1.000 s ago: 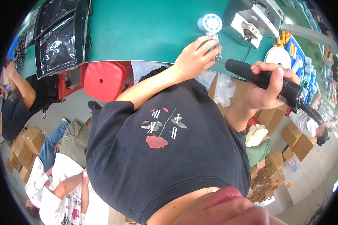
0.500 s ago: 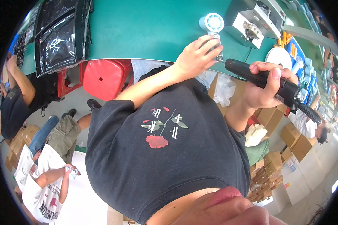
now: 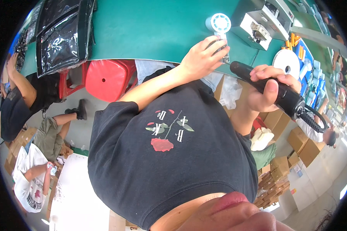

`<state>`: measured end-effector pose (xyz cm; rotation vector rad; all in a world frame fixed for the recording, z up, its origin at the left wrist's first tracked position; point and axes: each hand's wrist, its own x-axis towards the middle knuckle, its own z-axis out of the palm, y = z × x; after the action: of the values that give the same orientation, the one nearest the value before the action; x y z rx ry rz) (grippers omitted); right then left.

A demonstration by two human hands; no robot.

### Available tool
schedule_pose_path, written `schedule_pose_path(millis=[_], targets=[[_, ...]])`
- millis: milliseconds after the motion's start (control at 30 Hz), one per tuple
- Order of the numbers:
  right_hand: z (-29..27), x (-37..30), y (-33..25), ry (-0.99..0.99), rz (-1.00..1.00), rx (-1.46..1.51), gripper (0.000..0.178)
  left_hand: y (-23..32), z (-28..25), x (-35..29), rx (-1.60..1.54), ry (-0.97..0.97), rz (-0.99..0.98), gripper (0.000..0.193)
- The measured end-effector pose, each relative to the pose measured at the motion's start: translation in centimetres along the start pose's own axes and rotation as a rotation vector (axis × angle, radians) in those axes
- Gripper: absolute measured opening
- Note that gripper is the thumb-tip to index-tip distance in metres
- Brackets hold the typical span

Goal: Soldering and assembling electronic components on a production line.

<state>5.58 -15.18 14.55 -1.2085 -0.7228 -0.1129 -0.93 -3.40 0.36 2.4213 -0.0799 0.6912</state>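
My left hand (image 3: 204,57) is closed over the handle of a small light-blue handheld fan (image 3: 221,23) that lies on the green table. The fan's round slotted head points away from me, and its open handle shows small parts inside, partly hidden by my fingers. In my right hand (image 3: 272,86) is a black electric screwdriver (image 3: 241,71), with a coiled cord at its rear end. Its tip points left at the near end of the fan's handle, close to my left fingertips. Whether the bit touches a screw is too small to tell.
A grey metal machine (image 3: 262,25) stands right of the fan. Beyond it are a white reel (image 3: 286,63) and blue trays with light-blue parts. A black plastic-wrapped case (image 3: 61,38) lies at the table's left. Red stool (image 3: 108,79) and co-workers are at left; cardboard boxes (image 3: 279,167) at right.
My right hand and the screwdriver have shifted slightly left, and the cord end has dipped a little. My left hand and the fan are nearly still. A background person has moved left.
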Motion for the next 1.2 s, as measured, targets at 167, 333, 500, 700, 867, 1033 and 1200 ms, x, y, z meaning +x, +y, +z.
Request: schedule_pose_path(millis=[167, 333, 500, 700, 867, 1033, 1200], targets=[[-0.9, -0.2, -0.4, -0.081, 0.047, 0.067, 0.042, 0.0, -0.1, 0.1, 0.003, 0.005, -0.006, 0.058], [-0.3, -0.8, -0.2, -0.105, 0.015, 0.063, 0.044, 0.0, -0.1, 0.2, 0.009, -0.017, 0.007, 0.057], [-0.5, -0.6, 0.1, -0.106, 0.003, 0.062, 0.045, 0.1, -0.1, 0.1, -0.004, -0.018, -0.003, 0.056], [-1.3, 0.6, 0.4, -0.168, 0.041, 0.108, 0.045, -0.1, -0.3, 0.1, -0.015, -0.008, -0.017, 0.056], [-1.6, 0.7, 0.5, -0.207, 0.000, 0.121, 0.042, -0.1, 0.2, 0.2, -0.032, -0.014, -0.011, 0.056], [-1.5, 0.6, 0.8, -0.278, -0.015, 0.134, 0.043, 0.1, -0.2, 0.1, -0.028, -0.015, -0.032, 0.055], [-1.5, 0.4, 0.8, -0.288, -0.011, 0.133, 0.044, 0.1, -0.1, 0.2, -0.023, -0.011, -0.028, 0.054]])
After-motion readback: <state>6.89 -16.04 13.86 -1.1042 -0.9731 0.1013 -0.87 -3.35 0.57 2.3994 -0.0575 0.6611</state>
